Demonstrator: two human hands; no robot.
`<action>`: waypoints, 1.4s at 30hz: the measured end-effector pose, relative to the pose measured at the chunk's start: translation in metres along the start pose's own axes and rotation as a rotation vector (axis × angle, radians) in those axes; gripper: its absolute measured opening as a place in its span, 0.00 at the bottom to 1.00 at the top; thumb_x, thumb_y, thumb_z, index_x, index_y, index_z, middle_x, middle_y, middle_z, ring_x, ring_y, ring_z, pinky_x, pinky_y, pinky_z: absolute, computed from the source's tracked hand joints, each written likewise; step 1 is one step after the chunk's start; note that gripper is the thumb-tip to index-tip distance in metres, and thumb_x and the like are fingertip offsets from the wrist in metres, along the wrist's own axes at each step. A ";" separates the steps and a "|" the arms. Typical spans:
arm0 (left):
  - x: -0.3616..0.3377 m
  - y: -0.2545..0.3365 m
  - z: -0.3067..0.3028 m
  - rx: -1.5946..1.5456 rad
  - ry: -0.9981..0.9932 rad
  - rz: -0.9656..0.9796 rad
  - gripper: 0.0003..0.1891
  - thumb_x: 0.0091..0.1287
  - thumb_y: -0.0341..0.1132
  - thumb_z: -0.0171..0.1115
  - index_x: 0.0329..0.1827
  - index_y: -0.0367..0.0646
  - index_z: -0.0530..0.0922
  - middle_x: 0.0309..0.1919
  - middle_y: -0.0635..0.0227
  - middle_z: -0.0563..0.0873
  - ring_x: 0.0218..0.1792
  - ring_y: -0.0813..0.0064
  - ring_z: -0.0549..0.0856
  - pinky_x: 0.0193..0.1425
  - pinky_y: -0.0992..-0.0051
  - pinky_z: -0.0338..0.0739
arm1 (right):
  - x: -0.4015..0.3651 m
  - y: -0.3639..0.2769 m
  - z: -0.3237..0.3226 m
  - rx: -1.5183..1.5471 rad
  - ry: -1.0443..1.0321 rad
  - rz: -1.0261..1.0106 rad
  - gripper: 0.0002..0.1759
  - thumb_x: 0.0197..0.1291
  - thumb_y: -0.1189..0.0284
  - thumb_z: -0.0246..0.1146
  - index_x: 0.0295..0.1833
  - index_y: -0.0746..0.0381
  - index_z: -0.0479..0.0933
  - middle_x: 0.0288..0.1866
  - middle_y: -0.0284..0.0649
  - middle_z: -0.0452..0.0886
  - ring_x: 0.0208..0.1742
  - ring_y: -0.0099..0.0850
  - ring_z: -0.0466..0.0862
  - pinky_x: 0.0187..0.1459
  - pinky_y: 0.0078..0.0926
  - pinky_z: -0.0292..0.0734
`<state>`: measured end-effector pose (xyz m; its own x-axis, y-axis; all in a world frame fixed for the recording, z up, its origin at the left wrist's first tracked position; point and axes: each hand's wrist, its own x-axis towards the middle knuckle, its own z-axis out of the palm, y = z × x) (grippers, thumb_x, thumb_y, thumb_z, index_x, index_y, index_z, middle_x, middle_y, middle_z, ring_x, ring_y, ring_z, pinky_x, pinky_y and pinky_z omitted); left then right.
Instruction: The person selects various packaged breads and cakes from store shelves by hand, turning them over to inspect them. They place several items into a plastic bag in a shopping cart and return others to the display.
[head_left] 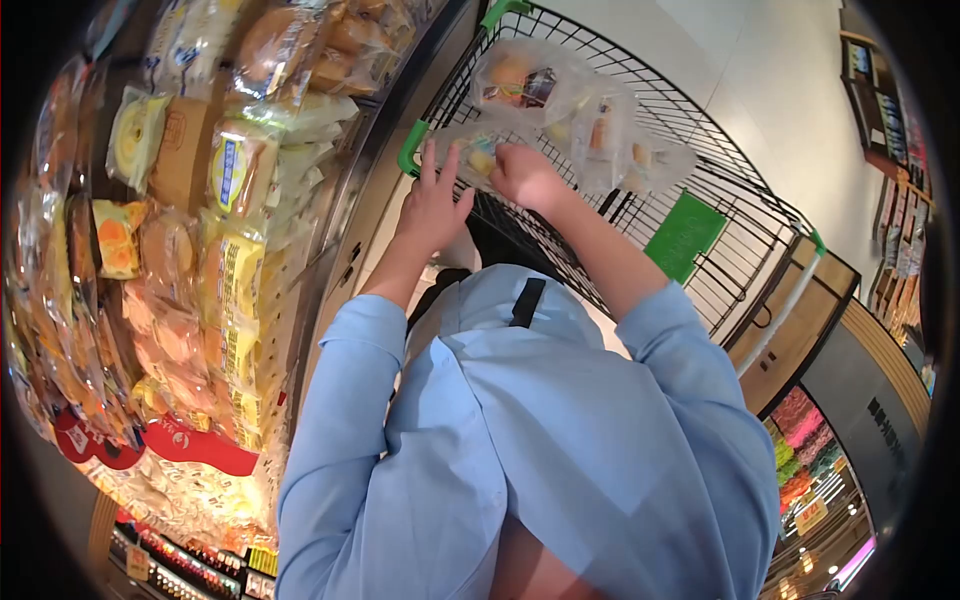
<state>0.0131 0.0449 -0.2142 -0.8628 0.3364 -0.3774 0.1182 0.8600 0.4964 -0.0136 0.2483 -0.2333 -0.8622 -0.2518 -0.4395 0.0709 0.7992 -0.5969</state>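
Note:
A shopping cart (740, 180) of black wire with green corners stands in front of me. Several clear plastic bags with goods in them lie at its near end. My right hand (527, 180) is closed, with its fingers curled on a clear plastic bag (470, 138) that holds something yellow and blue. My left hand (434, 207) lies beside the same bag, close to the cart's green corner (411, 148). Its fingers are stretched out and its thumb stands apart. Another bag (515, 85) with orange and dark items lies just beyond, and a further bag (605, 130) is to the right.
On my left, a shelf is stacked with packaged bread (175, 140) and other wrapped goods, with a red label strip (200, 447) below. A green panel (685, 237) is fixed in the cart. Wooden display units (800, 320) stand on the right, beyond the pale floor (760, 70).

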 end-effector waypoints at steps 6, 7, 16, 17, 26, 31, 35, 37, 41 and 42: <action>-0.066 -0.016 -0.016 -0.205 0.178 0.051 0.42 0.71 0.47 0.60 0.82 0.47 0.49 0.80 0.45 0.47 0.62 0.41 0.78 0.67 0.57 0.73 | -0.078 -0.055 -0.061 0.641 0.240 -0.009 0.07 0.60 0.71 0.61 0.35 0.65 0.74 0.41 0.43 0.86 0.39 0.34 0.84 0.45 0.30 0.78; -0.085 -0.016 -0.024 -0.460 0.109 -0.054 0.41 0.72 0.48 0.59 0.82 0.47 0.48 0.80 0.46 0.49 0.63 0.46 0.78 0.66 0.59 0.73 | -0.091 -0.070 -0.073 0.815 0.236 -0.018 0.07 0.62 0.72 0.60 0.35 0.64 0.73 0.41 0.39 0.85 0.39 0.29 0.83 0.46 0.27 0.78; -0.235 -0.017 -0.134 -1.549 0.078 0.076 0.39 0.77 0.56 0.49 0.81 0.41 0.50 0.73 0.55 0.66 0.64 0.66 0.78 0.64 0.69 0.74 | -0.149 -0.187 -0.065 1.654 -0.347 -0.349 0.04 0.66 0.76 0.56 0.37 0.60 0.69 0.38 0.36 0.81 0.41 0.23 0.81 0.45 0.21 0.76; -0.247 -0.011 -0.146 -1.649 0.091 0.244 0.38 0.78 0.55 0.48 0.81 0.39 0.51 0.73 0.57 0.67 0.64 0.67 0.77 0.64 0.70 0.74 | -0.149 -0.199 -0.055 1.707 -0.453 -0.394 0.02 0.67 0.76 0.55 0.39 0.60 0.69 0.41 0.38 0.81 0.43 0.24 0.81 0.47 0.22 0.77; -0.320 -0.002 -0.185 -1.593 0.775 0.050 0.26 0.83 0.47 0.39 0.68 0.35 0.72 0.57 0.62 0.82 0.58 0.77 0.80 0.64 0.75 0.73 | -0.170 -0.325 -0.007 1.254 -0.636 -0.231 0.24 0.75 0.65 0.55 0.70 0.63 0.62 0.60 0.42 0.77 0.54 0.30 0.83 0.51 0.30 0.84; -0.357 -0.017 -0.190 -1.477 0.977 -0.016 0.26 0.83 0.47 0.37 0.66 0.33 0.73 0.56 0.60 0.83 0.56 0.76 0.81 0.63 0.74 0.75 | -0.164 -0.365 0.009 1.159 -0.817 -0.227 0.22 0.77 0.66 0.50 0.70 0.64 0.64 0.57 0.42 0.79 0.50 0.29 0.85 0.43 0.33 0.88; -0.373 -0.028 -0.188 -1.503 1.138 -0.070 0.27 0.83 0.47 0.37 0.67 0.32 0.73 0.55 0.60 0.83 0.55 0.76 0.82 0.63 0.74 0.75 | -0.160 -0.385 0.020 1.070 -0.859 -0.253 0.18 0.78 0.66 0.49 0.64 0.65 0.68 0.52 0.42 0.82 0.44 0.27 0.86 0.40 0.30 0.87; -0.377 -0.037 -0.185 -1.571 1.176 -0.043 0.26 0.83 0.47 0.37 0.67 0.33 0.72 0.55 0.60 0.83 0.55 0.75 0.82 0.63 0.74 0.75 | -0.154 -0.386 0.026 0.958 -0.864 -0.343 0.15 0.78 0.66 0.49 0.58 0.65 0.71 0.47 0.39 0.83 0.38 0.25 0.85 0.36 0.25 0.84; -0.385 -0.042 -0.186 -1.566 1.234 -0.053 0.26 0.83 0.46 0.39 0.69 0.34 0.71 0.55 0.61 0.83 0.54 0.76 0.82 0.62 0.75 0.75 | -0.149 -0.396 0.028 0.844 -0.870 -0.448 0.15 0.78 0.64 0.51 0.54 0.65 0.73 0.43 0.38 0.83 0.34 0.22 0.83 0.35 0.21 0.81; -0.385 -0.040 -0.188 -1.593 1.247 -0.025 0.25 0.83 0.46 0.42 0.70 0.35 0.70 0.55 0.62 0.83 0.54 0.76 0.82 0.62 0.74 0.75 | -0.150 -0.397 0.028 0.867 -0.855 -0.441 0.15 0.78 0.64 0.51 0.56 0.65 0.73 0.43 0.38 0.83 0.33 0.22 0.82 0.35 0.22 0.81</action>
<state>0.2483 -0.1914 0.0585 -0.7412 -0.6637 -0.1005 0.2517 -0.4135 0.8750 0.1013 -0.0468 0.0507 -0.3266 -0.9258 -0.1901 0.4416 0.0283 -0.8968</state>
